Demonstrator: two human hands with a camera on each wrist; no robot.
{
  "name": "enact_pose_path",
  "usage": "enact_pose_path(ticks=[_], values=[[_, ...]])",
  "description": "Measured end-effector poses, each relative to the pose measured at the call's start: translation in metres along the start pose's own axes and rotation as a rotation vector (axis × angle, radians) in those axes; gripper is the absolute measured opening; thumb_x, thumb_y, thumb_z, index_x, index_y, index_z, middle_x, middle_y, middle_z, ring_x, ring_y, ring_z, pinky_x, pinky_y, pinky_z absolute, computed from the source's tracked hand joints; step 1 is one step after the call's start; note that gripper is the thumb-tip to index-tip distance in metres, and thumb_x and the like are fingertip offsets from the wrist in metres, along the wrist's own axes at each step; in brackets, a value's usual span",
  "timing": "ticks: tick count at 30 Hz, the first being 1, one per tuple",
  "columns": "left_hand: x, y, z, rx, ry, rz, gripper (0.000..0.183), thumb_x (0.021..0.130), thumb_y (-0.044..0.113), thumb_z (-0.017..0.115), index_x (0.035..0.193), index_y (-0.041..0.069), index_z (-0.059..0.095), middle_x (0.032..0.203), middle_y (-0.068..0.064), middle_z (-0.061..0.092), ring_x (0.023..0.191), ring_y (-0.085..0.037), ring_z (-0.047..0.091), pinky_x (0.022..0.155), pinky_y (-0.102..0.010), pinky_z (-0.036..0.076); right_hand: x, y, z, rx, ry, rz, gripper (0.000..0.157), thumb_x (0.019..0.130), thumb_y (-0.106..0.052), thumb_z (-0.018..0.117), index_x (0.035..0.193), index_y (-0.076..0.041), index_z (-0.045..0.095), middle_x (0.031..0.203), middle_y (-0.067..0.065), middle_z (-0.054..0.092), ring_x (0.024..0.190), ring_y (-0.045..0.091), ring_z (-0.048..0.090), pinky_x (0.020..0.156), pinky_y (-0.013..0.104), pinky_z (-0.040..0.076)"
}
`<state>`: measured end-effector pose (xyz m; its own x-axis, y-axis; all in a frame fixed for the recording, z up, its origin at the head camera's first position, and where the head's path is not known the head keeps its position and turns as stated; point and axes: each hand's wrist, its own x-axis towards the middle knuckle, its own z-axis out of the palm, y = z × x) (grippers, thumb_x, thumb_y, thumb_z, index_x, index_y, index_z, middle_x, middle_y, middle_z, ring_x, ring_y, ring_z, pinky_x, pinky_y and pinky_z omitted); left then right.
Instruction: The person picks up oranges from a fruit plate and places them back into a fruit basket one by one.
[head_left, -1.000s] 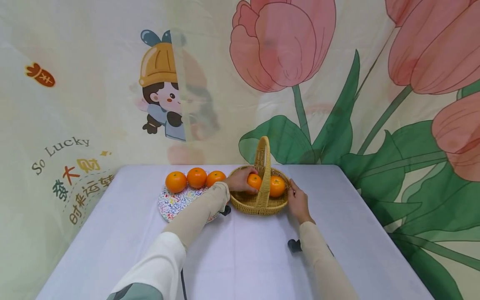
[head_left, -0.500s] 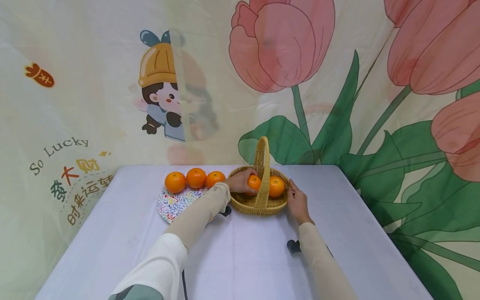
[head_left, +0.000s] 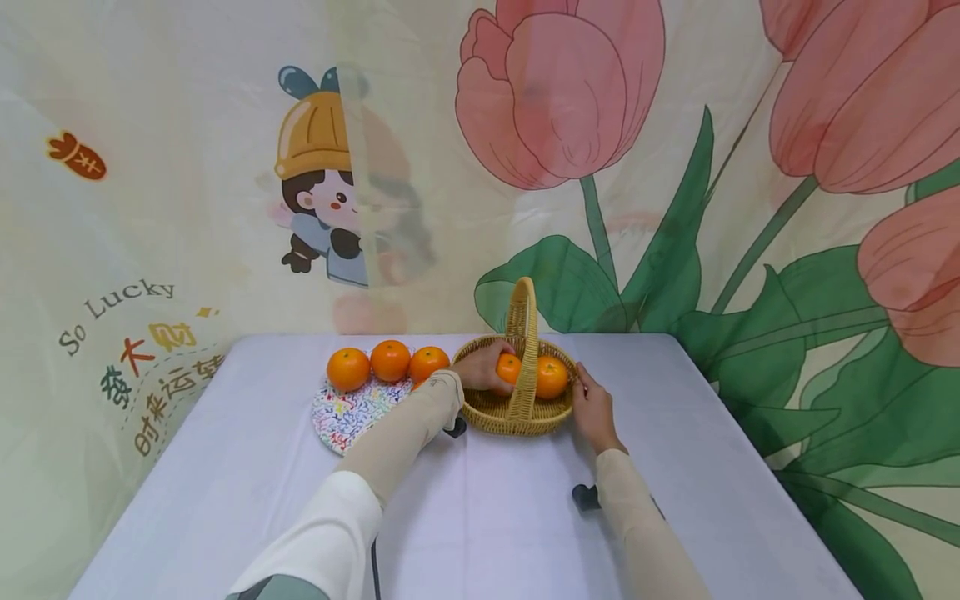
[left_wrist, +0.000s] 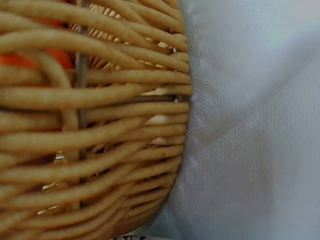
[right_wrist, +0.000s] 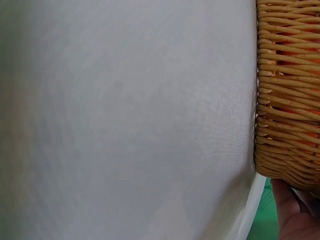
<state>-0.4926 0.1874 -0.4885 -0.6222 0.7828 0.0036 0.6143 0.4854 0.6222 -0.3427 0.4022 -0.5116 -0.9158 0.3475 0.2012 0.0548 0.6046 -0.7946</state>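
A wicker basket (head_left: 551, 423) with a tall arched handle stands at the back of the table in the head view. My left hand (head_left: 482, 368) reaches in over its left side and grips an orange (head_left: 509, 368), left of the handle. Another orange (head_left: 552, 377) lies in the basket to the right of the handle. My right hand (head_left: 594, 408) holds the basket's right rim, fingertips at the weave. The left wrist view shows the basket's woven wall (left_wrist: 120, 120) up close, with orange fruit (left_wrist: 37, 59) behind its gaps; the left hand is out of that view.
Left of the basket lies a round colour-patterned plate (head_left: 348, 417), partly covered by my left sleeve (head_left: 397, 433). Several oranges (head_left: 390, 361) sit along its back edge. A white cloth (head_left: 517, 517) covers the table, and a printed curtain (head_left: 420, 308) hangs right behind it.
The head view has tilted slightly, so everything sits a little lower in it. Both hands stay at the basket, the left one still around the orange.
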Motion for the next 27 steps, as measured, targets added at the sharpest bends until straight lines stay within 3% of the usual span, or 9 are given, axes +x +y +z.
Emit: enact_pose_path(ticks=[2,5,9,12,15,17,19,22,27], values=[[-0.0004,0.0000,0.0002,-0.004,0.002,0.000,0.071,0.076,0.034,0.080,0.131,0.013,0.041,0.114,-0.006,0.057,0.093,-0.018,0.057,0.083,-0.029,0.047,-0.0002,0.0000,0.0002,-0.003,-0.006,0.001,0.047,0.105,-0.019,0.037,0.152,-0.010,0.033,0.099,0.024,0.058,0.061,0.018,0.041,0.054,0.025,0.038],[-0.0005,-0.0003,0.0006,-0.013,0.006,0.008,0.071,0.075,0.034,0.080,0.130,0.013,0.041,0.113,-0.006,0.057,0.092,-0.018,0.057,0.082,-0.030,0.048,-0.0003,-0.0003,0.0000,0.004,-0.001,-0.004,0.047,0.105,-0.019,0.038,0.151,-0.009,0.034,0.121,0.023,0.059,0.062,0.019,0.042,0.055,0.026,0.039],[0.0002,-0.0017,0.0015,-0.021,0.008,0.025,0.071,0.075,0.035,0.079,0.130,0.012,0.041,0.112,-0.006,0.058,0.092,-0.018,0.057,0.082,-0.030,0.048,-0.0006,-0.0008,-0.0009,0.011,0.005,-0.002,0.047,0.105,-0.018,0.038,0.151,-0.009,0.034,0.110,0.022,0.060,0.062,0.019,0.041,0.054,0.026,0.038],[0.0015,-0.0033,0.0022,-0.024,0.008,0.027,0.071,0.074,0.035,0.079,0.130,0.012,0.042,0.113,-0.006,0.058,0.092,-0.018,0.057,0.082,-0.029,0.048,-0.0006,-0.0005,-0.0010,0.009,0.004,0.004,0.047,0.105,-0.018,0.038,0.152,-0.010,0.034,0.084,0.017,0.053,0.060,0.018,0.041,0.053,0.025,0.037],[0.0016,-0.0036,0.0015,-0.031,0.012,0.024,0.073,0.074,0.035,0.080,0.132,0.011,0.044,0.116,-0.007,0.057,0.094,-0.018,0.057,0.083,-0.030,0.049,-0.0010,-0.0011,-0.0002,0.007,0.005,0.005,0.047,0.105,-0.019,0.037,0.152,-0.011,0.034,0.082,0.014,0.052,0.060,0.018,0.040,0.053,0.025,0.038],[0.0015,-0.0036,0.0011,-0.039,0.015,0.020,0.075,0.074,0.035,0.080,0.135,0.011,0.044,0.120,-0.007,0.057,0.097,-0.019,0.057,0.085,-0.031,0.049,-0.0013,-0.0017,0.0003,0.002,0.004,0.002,0.047,0.106,-0.019,0.037,0.152,-0.010,0.033,0.092,0.018,0.057,0.061,0.018,0.041,0.054,0.026,0.039],[0.0006,-0.0029,0.0008,-0.041,0.023,0.018,0.077,0.074,0.034,0.081,0.138,0.011,0.044,0.126,-0.007,0.056,0.102,-0.019,0.057,0.088,-0.032,0.048,-0.0020,-0.0025,0.0006,-0.004,0.001,-0.008,0.047,0.106,-0.018,0.037,0.152,-0.009,0.033,0.115,0.022,0.060,0.065,0.020,0.044,0.059,0.029,0.041],[-0.0005,-0.0011,0.0001,-0.053,0.047,0.036,0.080,0.076,0.033,0.081,0.143,0.010,0.043,0.135,-0.006,0.054,0.114,-0.019,0.054,0.097,-0.032,0.045,-0.0027,-0.0034,0.0002,-0.006,-0.003,-0.023,0.047,0.106,-0.015,0.037,0.151,-0.007,0.034,0.144,0.020,0.046,0.077,0.024,0.049,0.072,0.034,0.043],[-0.0028,0.0040,-0.0038,-0.094,0.094,0.057,0.084,0.078,0.035,0.082,0.147,0.010,0.040,0.140,-0.005,0.052,0.127,-0.018,0.048,0.107,-0.031,0.038,-0.0038,-0.0017,-0.0037,0.000,-0.019,-0.035,0.047,0.106,-0.016,0.036,0.152,-0.006,0.032,0.152,0.015,0.036,0.094,0.028,0.051,0.082,0.039,0.042]])
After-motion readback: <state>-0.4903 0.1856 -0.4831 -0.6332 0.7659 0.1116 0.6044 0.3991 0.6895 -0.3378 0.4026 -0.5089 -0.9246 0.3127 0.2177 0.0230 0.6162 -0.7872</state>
